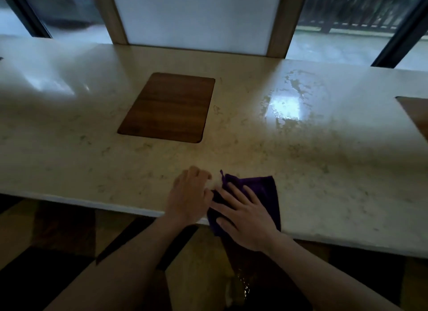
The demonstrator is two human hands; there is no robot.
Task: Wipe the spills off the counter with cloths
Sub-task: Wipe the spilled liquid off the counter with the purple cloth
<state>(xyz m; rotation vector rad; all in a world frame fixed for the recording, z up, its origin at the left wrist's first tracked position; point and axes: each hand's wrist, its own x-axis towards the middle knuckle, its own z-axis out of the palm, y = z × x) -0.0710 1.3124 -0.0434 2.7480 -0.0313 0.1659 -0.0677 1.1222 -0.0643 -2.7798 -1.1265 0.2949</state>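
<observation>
A dark purple cloth (264,190) lies folded at the near edge of the pale marbled counter (92,162), its lower corner hanging over the edge. My right hand (245,218) rests flat on the cloth with fingers spread. My left hand (190,194) sits just left of it, fingers curled at the cloth's left edge; whether it pinches the fabric is hard to tell. A wet, glistening spill (289,102) covers the counter farther back on the right.
A brown wooden board (166,106) is set into the counter at centre left. Another wooden inset (414,111) shows at the right edge. A white panel (196,16) and windows stand behind the counter. Patterned floor lies below the near edge.
</observation>
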